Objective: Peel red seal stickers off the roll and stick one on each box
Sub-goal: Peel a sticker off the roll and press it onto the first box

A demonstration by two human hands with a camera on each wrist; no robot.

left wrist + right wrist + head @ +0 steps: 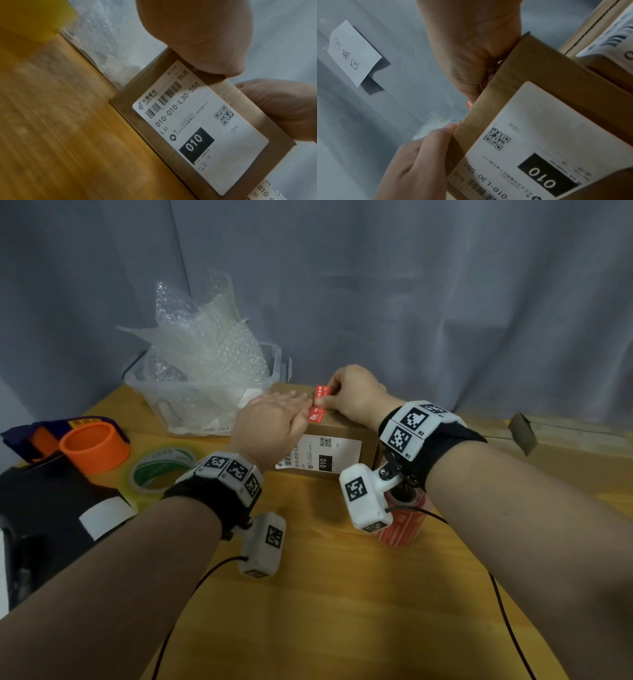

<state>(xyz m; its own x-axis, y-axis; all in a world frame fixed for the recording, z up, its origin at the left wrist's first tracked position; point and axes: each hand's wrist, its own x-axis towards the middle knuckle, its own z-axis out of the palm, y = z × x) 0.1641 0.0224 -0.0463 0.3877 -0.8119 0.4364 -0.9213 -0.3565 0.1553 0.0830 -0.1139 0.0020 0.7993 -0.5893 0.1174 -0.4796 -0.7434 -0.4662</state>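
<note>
Both hands work on top of the cardboard box [337, 440]. The left hand [274, 422], fingers straight and flat, presses the near end of the red seal sticker [318, 402]. The right hand [352, 398] pinches its far end, slightly lifted. The sticker's long axis runs from the near top edge toward the back. I judge this sticker is half applied; the far end needs smoothing. The sticker roll [404, 518] stands under the right wrist, and another box [565, 450] at right shows no seal.
</note>
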